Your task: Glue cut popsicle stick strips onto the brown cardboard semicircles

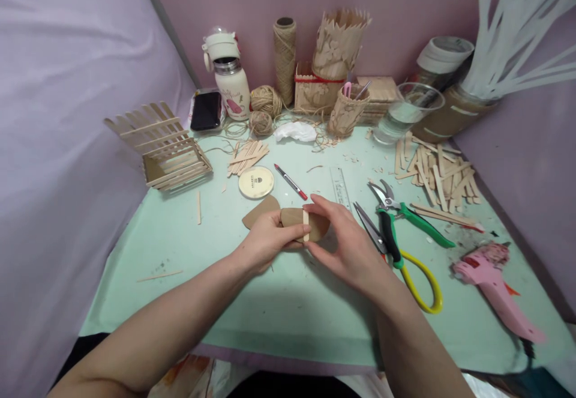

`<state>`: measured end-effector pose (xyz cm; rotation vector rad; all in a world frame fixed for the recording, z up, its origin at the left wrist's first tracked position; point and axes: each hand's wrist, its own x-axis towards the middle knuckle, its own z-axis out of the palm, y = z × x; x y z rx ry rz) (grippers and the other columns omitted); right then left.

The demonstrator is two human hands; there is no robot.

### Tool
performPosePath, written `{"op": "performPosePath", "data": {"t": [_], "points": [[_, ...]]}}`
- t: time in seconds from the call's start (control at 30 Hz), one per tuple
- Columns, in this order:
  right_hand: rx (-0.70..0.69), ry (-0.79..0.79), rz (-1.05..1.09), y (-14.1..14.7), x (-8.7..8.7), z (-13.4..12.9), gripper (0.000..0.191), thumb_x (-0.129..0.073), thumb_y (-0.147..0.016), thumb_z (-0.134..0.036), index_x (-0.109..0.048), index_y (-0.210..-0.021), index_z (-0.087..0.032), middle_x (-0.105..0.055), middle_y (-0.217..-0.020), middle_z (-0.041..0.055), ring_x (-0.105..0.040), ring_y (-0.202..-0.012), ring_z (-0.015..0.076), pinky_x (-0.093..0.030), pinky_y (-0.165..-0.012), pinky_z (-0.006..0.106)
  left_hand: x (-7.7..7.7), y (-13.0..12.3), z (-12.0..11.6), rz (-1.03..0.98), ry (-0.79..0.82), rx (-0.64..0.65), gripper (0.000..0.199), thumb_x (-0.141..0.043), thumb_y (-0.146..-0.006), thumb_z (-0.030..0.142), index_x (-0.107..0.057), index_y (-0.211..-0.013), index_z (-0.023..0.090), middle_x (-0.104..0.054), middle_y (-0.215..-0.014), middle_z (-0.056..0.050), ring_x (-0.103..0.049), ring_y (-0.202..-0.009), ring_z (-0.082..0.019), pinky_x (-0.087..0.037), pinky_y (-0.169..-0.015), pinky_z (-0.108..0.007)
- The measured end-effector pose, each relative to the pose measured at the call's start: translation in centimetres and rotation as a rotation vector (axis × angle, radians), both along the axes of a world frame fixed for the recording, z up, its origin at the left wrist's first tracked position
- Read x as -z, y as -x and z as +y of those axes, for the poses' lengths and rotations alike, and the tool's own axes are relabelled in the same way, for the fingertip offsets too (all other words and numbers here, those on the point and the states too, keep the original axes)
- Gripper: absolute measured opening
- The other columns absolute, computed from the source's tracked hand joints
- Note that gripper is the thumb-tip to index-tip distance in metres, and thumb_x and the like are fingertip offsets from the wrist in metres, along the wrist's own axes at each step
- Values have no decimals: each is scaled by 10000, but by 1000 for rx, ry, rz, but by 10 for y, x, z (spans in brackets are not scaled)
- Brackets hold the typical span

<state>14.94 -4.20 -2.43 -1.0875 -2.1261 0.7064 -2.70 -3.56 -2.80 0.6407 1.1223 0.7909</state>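
Note:
A rounded brown cardboard piece (318, 224) is held above the middle of the table, with a short pale wooden stick (306, 224) lying upright across it. My left hand (265, 236) grips the cardboard's left end, its thumb pressed on the stick. At the right, my right hand (344, 239) has its thumb and fingers apart around the piece, fingertips close to the stick's two ends. Another brown cardboard piece (257, 213) lies on the table behind my left hand. Just beyond are a round cream lid (256, 182) and a red-tipped pen (290, 182).
Scissors (396, 254), green pruners (416, 218) and a pink glue gun (495, 287) lie at the right, near loose sticks (443, 173). A water cup (400, 116) stands behind. A slatted stick frame (166, 152) is at the left.

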Motion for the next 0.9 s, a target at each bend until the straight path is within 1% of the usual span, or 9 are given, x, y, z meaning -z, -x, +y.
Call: {"op": "performPosePath", "data": {"t": [0.13, 0.2, 0.33, 0.47, 0.6, 0.7, 0.83, 0.9], "points": [[7, -7, -14, -3, -1, 0, 738, -653, -852, -226, -266, -1478, -286, -472, -1451, 110, -454, -1334, 276, -418, -1091, 501, 1, 0, -1, -9, -27, -14, 310, -846, -646, 242, -721, -896, 109, -743, -891, -79, -685, -766, -139, -571, -697, -243], [10, -14, -25, -4, -2, 1, 753, -664, -842, -220, -266, -1478, -286, -445, -1473, 106, -432, -1351, 276, -402, -1105, 498, 2, 0, -1, -6, -26, -17, 297, -841, -651, 228, -721, -893, 105, -743, -882, -80, -685, -760, -140, -573, -700, -250], [-8, -9, -10, -5, -2, 0, 762, -669, -838, -190, -264, -1476, -292, -507, -1406, 92, -461, -1308, 259, -424, -1080, 475, 1, 0, 0, -20, -16, -23, 290, -839, -652, 214, -718, -889, 97, -737, -861, -79, -682, -743, -133, -576, -692, -241], [-27, -5, 10, -3, -1, 0, 778, -668, -847, -195, -239, -1487, -300, -548, -1352, 89, -479, -1273, 261, -428, -1068, 483, 0, 0, 1, -43, 33, -14, 298, -839, -651, 205, -723, -900, 92, -732, -871, -82, -685, -768, -136, -583, -690, -229], [-28, -7, 11, -1, -1, 0, 768, -666, -844, -198, -248, -1481, -293, -541, -1346, 97, -477, -1265, 265, -430, -1058, 484, 1, 2, 1, -63, 48, 11, 301, -828, -678, 217, -735, -940, 101, -734, -903, -87, -684, -787, -131, -579, -688, -207], [-19, -17, 13, 0, -1, 0, 754, -654, -840, -183, -259, -1475, -286, -538, -1342, 99, -480, -1257, 263, -432, -1051, 479, 2, 3, 2, -75, 47, 22, 305, -825, -691, 234, -737, -954, 108, -735, -925, -91, -687, -808, -138, -580, -703, -213], [-4, -15, 18, 1, -1, 0, 747, -635, -834, -159, -268, -1471, -290, -571, -1301, 88, -501, -1233, 263, -443, -1031, 480, 2, 3, 1, -83, 46, 42, 309, -821, -701, 250, -740, -970, 122, -732, -962, -91, -682, -827, -133, -573, -708, -207], [6, -11, 19, 0, -1, 0, 754, -639, -829, -159, -268, -1472, -293, -587, -1284, 81, -514, -1220, 261, -446, -1026, 478, 2, 2, 0, -72, 52, 43, 302, -826, -695, 258, -741, -954, 126, -727, -949, -83, -675, -813, -124, -565, -690, -195]]}}
